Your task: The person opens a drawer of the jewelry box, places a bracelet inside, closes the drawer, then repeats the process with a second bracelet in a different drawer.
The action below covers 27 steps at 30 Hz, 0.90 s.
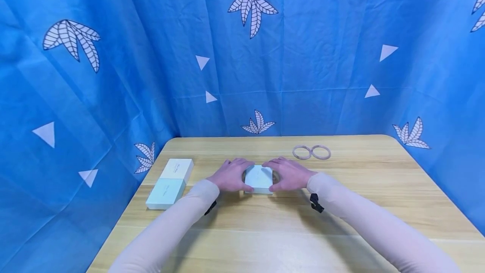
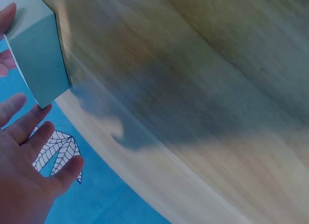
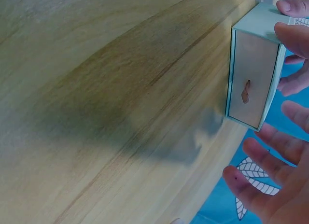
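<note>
A small pale mint box [image 1: 259, 176] is held between both hands near the middle of the table. My left hand [image 1: 233, 175] pinches its left end, thumb at the near edge and index finger at the far one. On the opposite end my right hand [image 1: 289, 175] does the same, its remaining fingers spread. In the right wrist view, the box's end [image 3: 253, 74] shows a pale drawer front with a small ribbon-like tab [image 3: 245, 92]. The left wrist view shows a plain end [image 2: 42, 60]. Whether the box touches the table I cannot tell.
On the left of the wooden table [image 1: 284, 239] a white box [image 1: 178, 168] and a mint box [image 1: 166, 193] lie end to end. Two thin pinkish rings, a left ring [image 1: 294, 152] and a right ring [image 1: 329, 152], lie at the back. Blue patterned curtain [image 1: 322, 54] surrounds the table.
</note>
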Tool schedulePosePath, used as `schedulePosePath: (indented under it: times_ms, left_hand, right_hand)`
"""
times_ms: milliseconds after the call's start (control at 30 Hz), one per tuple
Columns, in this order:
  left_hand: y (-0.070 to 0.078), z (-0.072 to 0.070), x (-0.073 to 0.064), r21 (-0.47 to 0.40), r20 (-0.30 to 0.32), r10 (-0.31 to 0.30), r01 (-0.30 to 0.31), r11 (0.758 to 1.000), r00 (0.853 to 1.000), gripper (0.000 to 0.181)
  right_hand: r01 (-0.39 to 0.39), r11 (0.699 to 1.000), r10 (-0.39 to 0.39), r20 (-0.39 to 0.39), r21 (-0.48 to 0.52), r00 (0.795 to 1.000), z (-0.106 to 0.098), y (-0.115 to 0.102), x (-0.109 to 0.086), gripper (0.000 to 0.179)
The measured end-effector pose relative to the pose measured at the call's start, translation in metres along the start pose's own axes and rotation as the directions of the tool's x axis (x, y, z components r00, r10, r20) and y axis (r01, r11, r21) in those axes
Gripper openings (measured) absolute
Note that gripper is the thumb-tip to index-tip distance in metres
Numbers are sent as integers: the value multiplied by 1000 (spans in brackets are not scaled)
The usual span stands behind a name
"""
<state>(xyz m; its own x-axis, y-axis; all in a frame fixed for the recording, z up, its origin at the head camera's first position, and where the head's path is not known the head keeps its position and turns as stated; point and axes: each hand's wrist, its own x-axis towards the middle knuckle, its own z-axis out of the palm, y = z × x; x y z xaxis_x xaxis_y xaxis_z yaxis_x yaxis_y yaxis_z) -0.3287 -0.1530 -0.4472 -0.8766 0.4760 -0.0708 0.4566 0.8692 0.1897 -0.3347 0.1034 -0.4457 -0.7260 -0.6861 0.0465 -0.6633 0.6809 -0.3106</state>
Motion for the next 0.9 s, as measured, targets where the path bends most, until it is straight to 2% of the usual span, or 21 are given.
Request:
schedulePosePath:
  times_ms: [567,900]
  left_hand:
    - [1,4,1,-39,-12,-12,11,999,1000,94]
    - [10,10,9,-35,-42,4,-6,999,999,97]
  right_hand:
    - [18,1000,-18,9,3,1000,-2,1,1,80]
    - [-4,1000,4,12,-7,1000,-3,9,-5,83]
